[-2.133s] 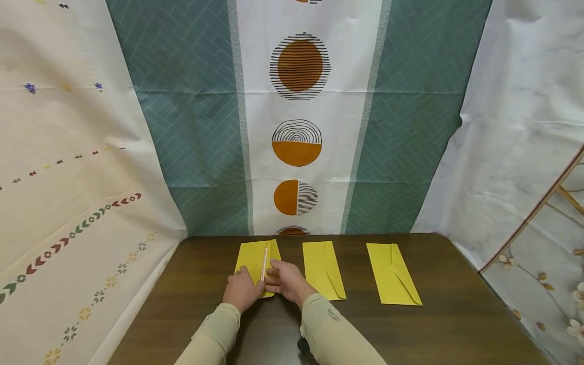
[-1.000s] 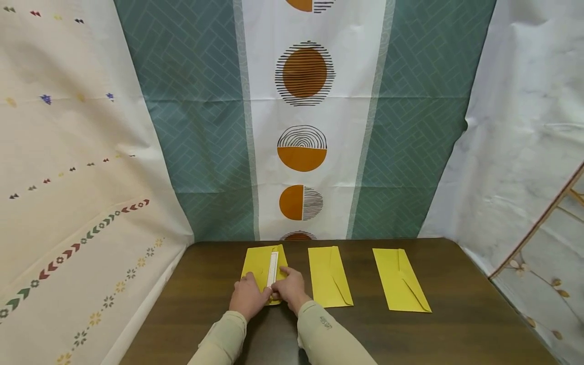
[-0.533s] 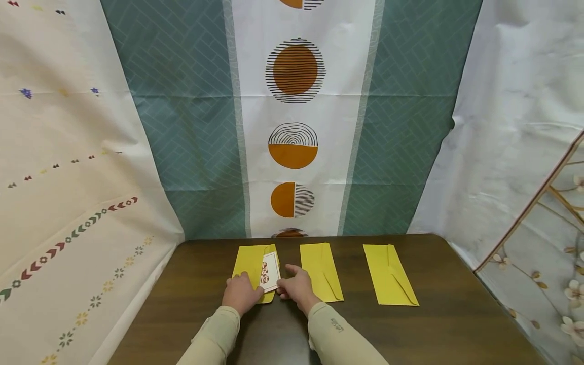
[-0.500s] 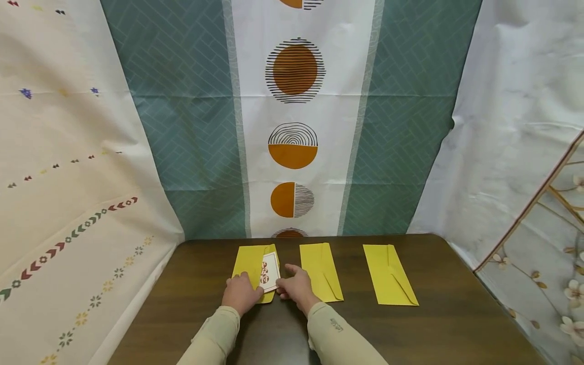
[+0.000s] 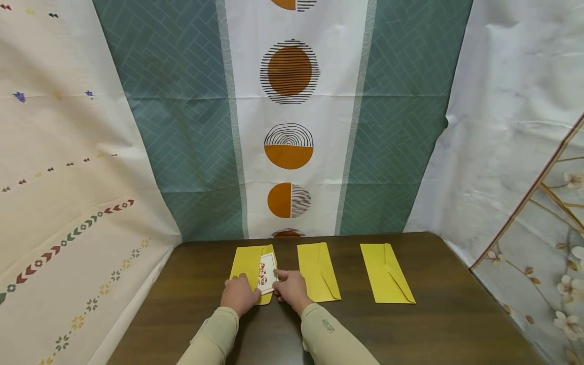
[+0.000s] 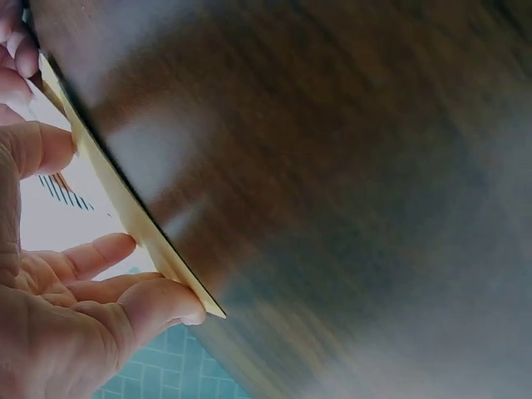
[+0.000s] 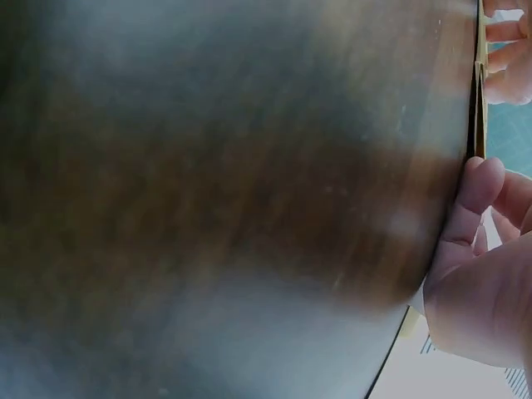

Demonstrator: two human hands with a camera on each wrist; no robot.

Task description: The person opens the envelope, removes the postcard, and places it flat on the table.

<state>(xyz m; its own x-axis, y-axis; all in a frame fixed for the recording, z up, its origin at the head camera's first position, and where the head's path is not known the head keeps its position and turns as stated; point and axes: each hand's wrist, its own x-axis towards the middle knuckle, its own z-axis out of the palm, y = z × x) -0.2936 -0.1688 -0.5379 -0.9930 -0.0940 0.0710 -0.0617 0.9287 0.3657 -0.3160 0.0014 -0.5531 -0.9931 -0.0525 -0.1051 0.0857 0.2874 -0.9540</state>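
Observation:
At the left of the dark table lies a yellow envelope (image 5: 245,260) with its flap side open to the right. A white card (image 5: 269,272) with a red border and red print sticks partly out of it; its left part is hidden inside. My left hand (image 5: 239,294) rests on the envelope's near left part, and the left wrist view has its fingertips (image 6: 112,249) spread on the envelope's surface. With thumb and fingers, my right hand (image 5: 292,290) pinches the card's right edge. The right wrist view shows that thumb (image 7: 482,187) beside the envelope's edge.
Two more yellow envelopes lie to the right, a middle envelope (image 5: 318,274) and a right envelope (image 5: 387,274). The dark wooden table (image 5: 347,334) ends at a patterned curtain (image 5: 292,111) behind, with cloths on both sides.
The card was upright on edge over the envelope, then tipped flat, showing its red print. Now it has slid slightly left, further into the envelope. My left hand stays on the envelope.

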